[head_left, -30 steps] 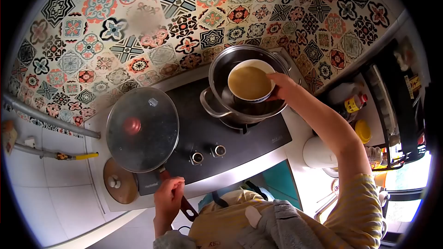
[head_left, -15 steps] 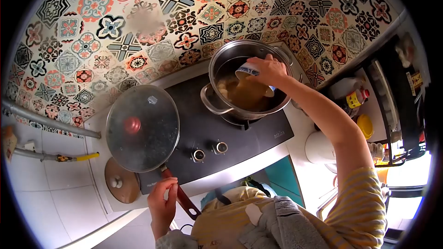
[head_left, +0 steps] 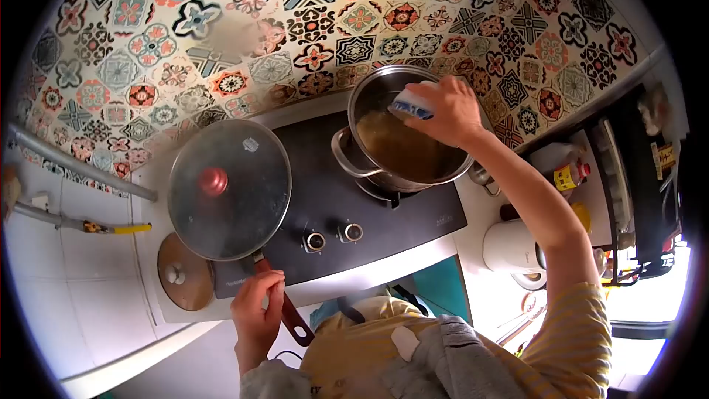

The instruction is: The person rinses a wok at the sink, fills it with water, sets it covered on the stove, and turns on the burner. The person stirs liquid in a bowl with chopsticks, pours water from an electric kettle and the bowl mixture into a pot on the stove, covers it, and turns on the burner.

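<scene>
My right hand grips a small blue-and-white bowl, tilted over the open steel pot on the right burner. Brownish liquid fills the pot's lower part. At lower left, my left hand is closed at the dark red handle of a frying pan, fingertips and thumb against it. The pan sits on the left side of the hob, covered by a misted glass lid with a red knob.
A black gas hob with two knobs lies beneath both vessels. A second lid rests at the hob's left edge. To the right stand a white appliance and a yellow-labelled bottle. Patterned tiles cover the back wall.
My right hand has lifted the bowl up out of the liquid, and it now tilts above the surface. My left hand stays at the pan handle. The view has shifted slightly.
</scene>
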